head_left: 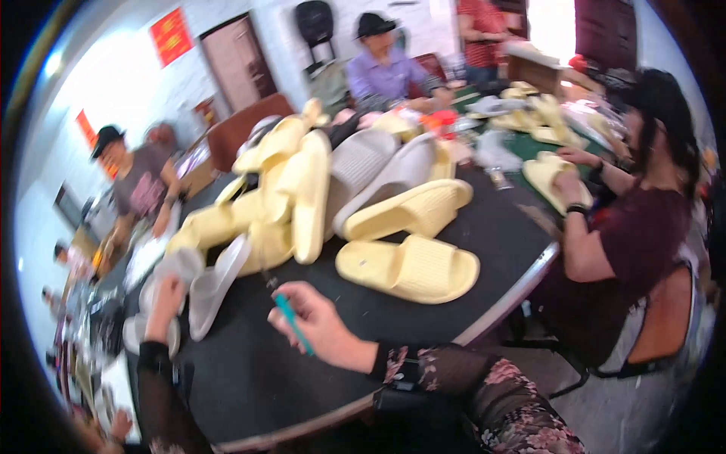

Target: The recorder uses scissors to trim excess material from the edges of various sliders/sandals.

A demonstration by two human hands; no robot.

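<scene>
The person wears long dark sleeves on both arms. The right sleeve [491, 386] is black and thin, like a net, with pink and white flowers all over it. It stops at the wrist, and a darker band goes round the end. The right hand [318, 321] is bare, with no glove and no ring to see. The left sleeve [155, 393] is black too, with small pale flowers low down. The left hand [168, 291] is bare as well

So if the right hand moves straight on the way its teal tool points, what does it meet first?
Probably the pile of pale yellow slippers; the right hand aims its teal tool up-left, though depth is unclear.
</scene>
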